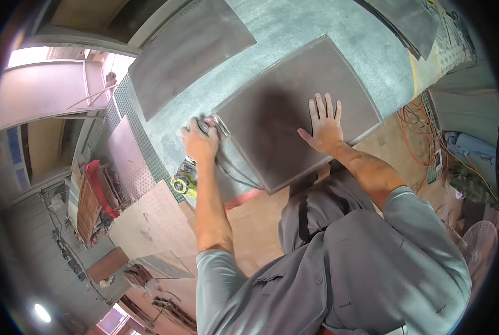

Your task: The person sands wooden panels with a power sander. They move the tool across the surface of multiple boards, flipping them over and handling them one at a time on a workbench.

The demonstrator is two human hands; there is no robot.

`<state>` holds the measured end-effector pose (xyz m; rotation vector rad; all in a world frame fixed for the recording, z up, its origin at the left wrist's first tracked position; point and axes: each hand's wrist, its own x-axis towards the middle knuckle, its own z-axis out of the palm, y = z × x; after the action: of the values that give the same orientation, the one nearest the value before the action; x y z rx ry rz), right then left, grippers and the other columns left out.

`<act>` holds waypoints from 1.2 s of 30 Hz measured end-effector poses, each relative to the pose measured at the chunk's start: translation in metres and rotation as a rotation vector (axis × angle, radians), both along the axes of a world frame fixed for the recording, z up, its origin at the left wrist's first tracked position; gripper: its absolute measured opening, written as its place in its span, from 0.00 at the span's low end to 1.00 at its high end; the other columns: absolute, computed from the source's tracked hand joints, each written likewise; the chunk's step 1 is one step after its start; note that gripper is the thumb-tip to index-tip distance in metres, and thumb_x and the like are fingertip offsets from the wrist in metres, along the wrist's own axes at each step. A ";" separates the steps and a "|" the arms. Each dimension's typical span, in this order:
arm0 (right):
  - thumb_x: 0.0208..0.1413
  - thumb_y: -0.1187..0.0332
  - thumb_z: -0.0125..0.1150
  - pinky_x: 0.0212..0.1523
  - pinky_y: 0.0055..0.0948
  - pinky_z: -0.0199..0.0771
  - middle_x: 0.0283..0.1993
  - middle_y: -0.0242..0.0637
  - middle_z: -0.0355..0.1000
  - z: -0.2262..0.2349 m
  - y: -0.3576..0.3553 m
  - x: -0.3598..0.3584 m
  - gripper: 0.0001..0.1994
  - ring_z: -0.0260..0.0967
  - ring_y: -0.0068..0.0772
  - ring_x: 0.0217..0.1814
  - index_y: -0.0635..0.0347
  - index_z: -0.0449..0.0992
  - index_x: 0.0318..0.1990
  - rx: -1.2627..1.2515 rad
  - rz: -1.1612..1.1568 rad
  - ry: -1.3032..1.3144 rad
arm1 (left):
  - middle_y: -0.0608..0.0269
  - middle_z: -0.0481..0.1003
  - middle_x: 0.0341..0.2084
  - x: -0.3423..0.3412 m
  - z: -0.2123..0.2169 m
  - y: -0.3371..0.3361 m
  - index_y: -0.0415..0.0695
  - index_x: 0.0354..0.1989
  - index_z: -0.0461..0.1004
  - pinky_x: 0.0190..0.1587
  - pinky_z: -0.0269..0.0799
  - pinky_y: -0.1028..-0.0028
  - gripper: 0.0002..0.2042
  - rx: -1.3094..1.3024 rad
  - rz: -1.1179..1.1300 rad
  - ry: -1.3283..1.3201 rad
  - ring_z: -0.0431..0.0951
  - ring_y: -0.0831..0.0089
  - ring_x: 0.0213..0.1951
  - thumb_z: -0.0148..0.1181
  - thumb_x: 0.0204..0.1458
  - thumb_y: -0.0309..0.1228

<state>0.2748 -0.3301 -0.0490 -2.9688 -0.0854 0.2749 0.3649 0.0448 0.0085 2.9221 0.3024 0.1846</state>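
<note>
A dark brown rectangular panel with a paler rim lies on the pale blue-green tabletop in front of me. Flat on its right half rests my right hand, fingers spread, holding nothing. At the panel's left edge, my left hand is closed around a small hand tool, dark with a bit of red. My fingers hide most of the tool, so its exact kind does not show. A dark cord runs from beneath that hand along the panel's near-left side.
Another brown panel lies at the far left of the table, and more dark sheets at the far right. A yellow-green tool sits left of my forearm. Orange cords tangle at the right; a fan stands lower right.
</note>
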 end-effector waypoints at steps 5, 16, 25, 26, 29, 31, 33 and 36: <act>0.66 0.34 0.58 0.84 0.75 0.26 0.89 0.53 0.42 0.001 0.000 -0.005 0.50 0.28 0.65 0.92 0.64 0.54 0.83 0.017 -0.001 -0.032 | 0.38 0.76 0.49 0.014 -0.002 0.014 0.50 0.61 0.79 0.53 0.79 0.47 0.28 -0.065 -0.017 -0.022 0.81 0.37 0.48 0.71 0.50 0.43; 0.67 0.34 0.56 0.84 0.74 0.28 0.89 0.52 0.43 -0.008 0.000 -0.008 0.50 0.30 0.63 0.92 0.64 0.54 0.83 -0.035 0.006 -0.104 | 0.37 0.72 0.52 -0.164 0.004 -0.036 0.48 0.64 0.76 0.55 0.75 0.45 0.30 -0.160 0.015 0.054 0.77 0.35 0.54 0.69 0.49 0.40; 0.67 0.34 0.56 0.84 0.73 0.27 0.89 0.52 0.43 -0.013 0.000 -0.009 0.50 0.30 0.62 0.92 0.64 0.53 0.83 -0.026 0.016 -0.141 | 0.41 0.72 0.49 -0.252 0.016 -0.064 0.42 0.63 0.76 0.52 0.75 0.49 0.30 -0.153 0.004 0.051 0.77 0.39 0.50 0.71 0.49 0.35; 0.67 0.34 0.56 0.84 0.73 0.27 0.89 0.52 0.43 -0.014 -0.001 -0.012 0.50 0.30 0.62 0.92 0.64 0.53 0.83 -0.028 0.015 -0.137 | 0.42 0.72 0.49 -0.247 0.021 -0.066 0.42 0.62 0.76 0.52 0.75 0.49 0.29 -0.152 0.000 0.062 0.77 0.39 0.49 0.71 0.49 0.35; 0.68 0.35 0.55 0.84 0.74 0.30 0.89 0.53 0.44 -0.011 0.001 -0.008 0.49 0.32 0.63 0.91 0.65 0.53 0.83 -0.022 0.021 -0.143 | 0.41 0.72 0.48 -0.247 0.014 -0.063 0.42 0.63 0.75 0.52 0.75 0.48 0.30 -0.143 0.000 0.066 0.76 0.38 0.49 0.71 0.49 0.35; 0.69 0.35 0.55 0.83 0.74 0.32 0.88 0.54 0.44 -0.008 0.002 -0.008 0.49 0.34 0.65 0.91 0.66 0.53 0.83 -0.039 0.022 -0.128 | 0.40 0.72 0.48 -0.248 0.014 -0.063 0.42 0.63 0.75 0.52 0.74 0.47 0.30 -0.167 0.004 0.056 0.76 0.38 0.49 0.71 0.49 0.36; 0.69 0.35 0.56 0.83 0.75 0.33 0.88 0.55 0.44 -0.010 0.000 -0.007 0.49 0.34 0.65 0.91 0.66 0.54 0.83 -0.033 0.018 -0.143 | 0.40 0.72 0.48 -0.240 0.015 -0.065 0.43 0.63 0.75 0.52 0.74 0.47 0.31 -0.148 -0.003 0.060 0.76 0.37 0.49 0.71 0.48 0.37; 0.68 0.36 0.56 0.84 0.74 0.31 0.88 0.56 0.44 -0.006 0.003 -0.006 0.49 0.32 0.66 0.91 0.68 0.54 0.82 -0.021 0.014 -0.113 | 0.39 0.72 0.48 -0.195 0.010 -0.047 0.46 0.62 0.76 0.52 0.74 0.46 0.29 -0.153 -0.035 -0.003 0.76 0.36 0.49 0.70 0.49 0.37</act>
<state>0.2688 -0.3268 -0.0547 -3.0039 -0.1179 0.1101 0.1700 -0.0021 0.0186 2.7730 0.2524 0.1539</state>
